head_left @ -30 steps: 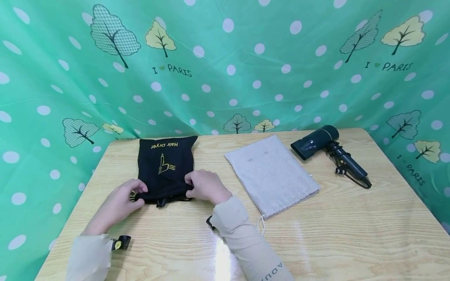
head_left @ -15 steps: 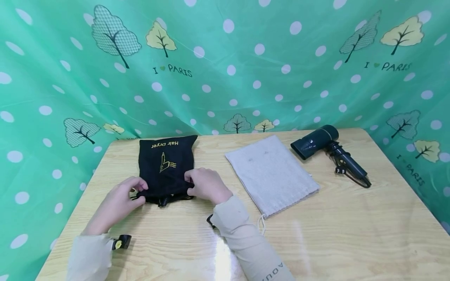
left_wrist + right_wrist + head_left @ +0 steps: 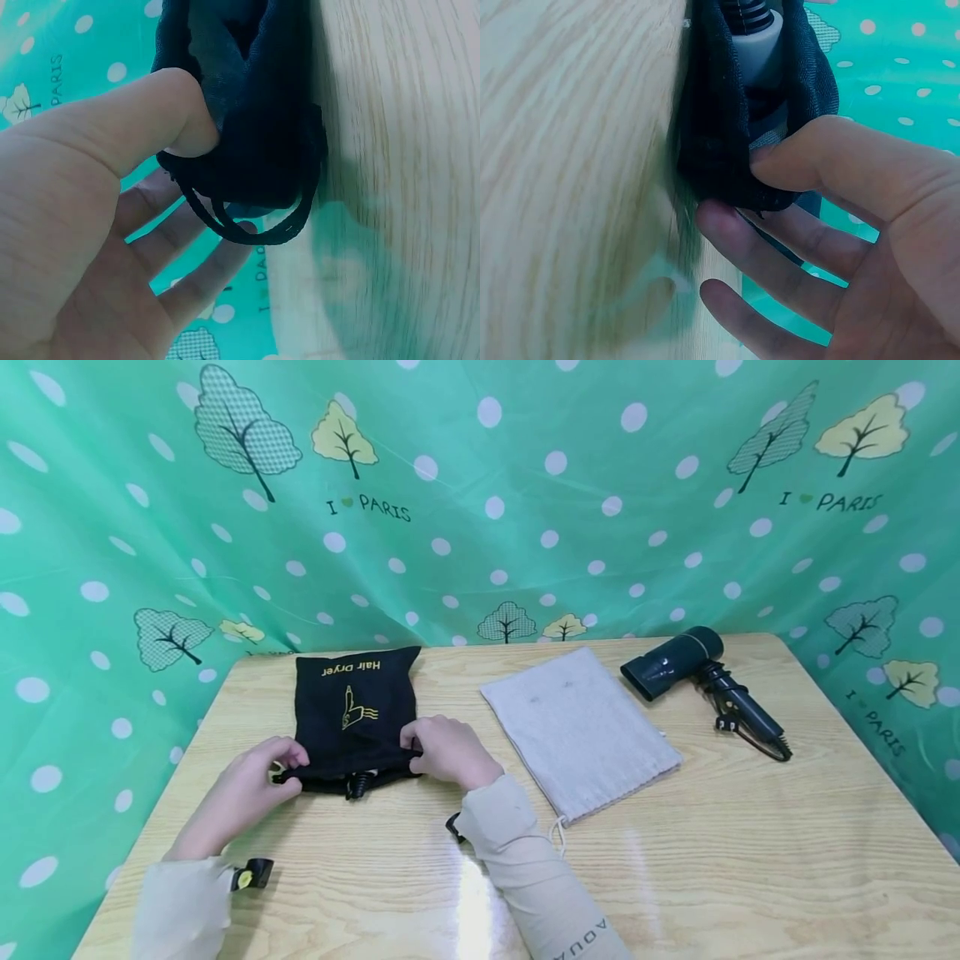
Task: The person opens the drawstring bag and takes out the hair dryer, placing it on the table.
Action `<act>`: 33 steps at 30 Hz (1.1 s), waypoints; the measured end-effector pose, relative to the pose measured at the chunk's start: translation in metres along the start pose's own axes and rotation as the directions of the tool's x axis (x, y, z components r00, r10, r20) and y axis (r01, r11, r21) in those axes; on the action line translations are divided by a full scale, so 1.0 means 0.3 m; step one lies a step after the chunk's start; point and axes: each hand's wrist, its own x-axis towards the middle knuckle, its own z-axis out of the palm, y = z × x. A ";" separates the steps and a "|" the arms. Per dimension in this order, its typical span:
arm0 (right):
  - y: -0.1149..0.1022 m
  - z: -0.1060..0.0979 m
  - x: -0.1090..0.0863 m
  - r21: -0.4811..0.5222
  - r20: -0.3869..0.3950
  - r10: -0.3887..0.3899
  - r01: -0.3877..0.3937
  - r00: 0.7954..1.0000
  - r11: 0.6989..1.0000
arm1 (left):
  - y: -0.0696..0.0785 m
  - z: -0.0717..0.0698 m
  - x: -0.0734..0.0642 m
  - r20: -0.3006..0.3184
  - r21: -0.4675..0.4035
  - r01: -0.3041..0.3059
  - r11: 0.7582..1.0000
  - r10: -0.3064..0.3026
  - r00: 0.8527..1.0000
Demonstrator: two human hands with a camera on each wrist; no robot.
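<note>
A black drawstring bag (image 3: 352, 702) printed "Hair Dryer" lies at the left of the table, its mouth facing the person. At the mouth's left corner, my left hand (image 3: 251, 781) pinches the fabric between thumb and fingers. My right hand (image 3: 453, 752) pinches the opposite corner, its thumb inside the rim. A ribbed black cord end (image 3: 360, 783) pokes out of the mouth. The right wrist view shows a grey part (image 3: 757, 60) below that ribbed piece; the rest is hidden in the bag. A black drawstring loop (image 3: 259, 238) hangs at the left corner.
Right of the bag, a grey cloth drawstring bag (image 3: 581, 735) lies flat, its white cord (image 3: 558, 837) toward the person. A dark hair dryer (image 3: 675, 662) with its cord wrapped round the handle lies at the back right. A green patterned curtain (image 3: 480, 527) stands behind the table.
Both hands have shifted slightly apart, the right one rightward and the left one leftward. The black bag's mouth is stretched wider, and more of the ribbed cord end shows.
</note>
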 end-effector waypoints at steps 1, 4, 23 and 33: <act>0.001 0.000 0.000 0.001 -0.001 0.001 -0.001 1.000 1.000 | 0.000 0.001 0.000 0.006 -0.002 0.002 1.000 -0.002 1.000; 0.003 -0.002 -0.001 -0.001 -0.004 0.004 -0.004 1.000 1.000 | -0.002 0.002 0.000 0.026 -0.010 0.008 1.000 -0.008 1.000; 0.006 0.002 0.003 -0.006 -0.071 0.021 -0.022 0.997 1.000 | -0.005 0.009 0.000 0.141 -0.032 0.019 0.999 -0.014 0.990; 0.006 -0.015 -0.002 0.030 -0.007 -0.007 0.007 1.000 1.000 | 0.010 -0.001 -0.013 0.106 -0.099 -0.040 0.994 0.050 0.993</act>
